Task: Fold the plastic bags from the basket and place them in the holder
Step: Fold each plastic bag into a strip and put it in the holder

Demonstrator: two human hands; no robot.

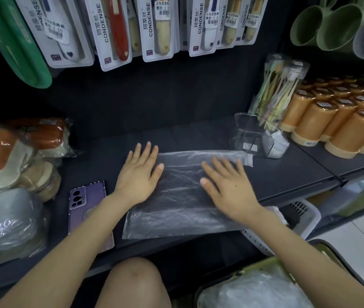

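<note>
A clear plastic bag (181, 196) lies spread flat on the dark shelf (287, 174), at the middle of the view; the left grip (140, 174) rests on its 9 o'clock edge, fingers straight and spread, holding nothing; the right grip (230, 187) presses flat on its 3 o'clock part, fingers likewise straight; the clear holder (252, 134) stands at 2 o'clock, just beside the bag's far corner; a purple phone (83, 201) lies at 8 o'clock; the green-rimmed basket (265, 265), with crumpled bags (254, 290) in it, sits at 5 o'clock, below the shelf.
</note>
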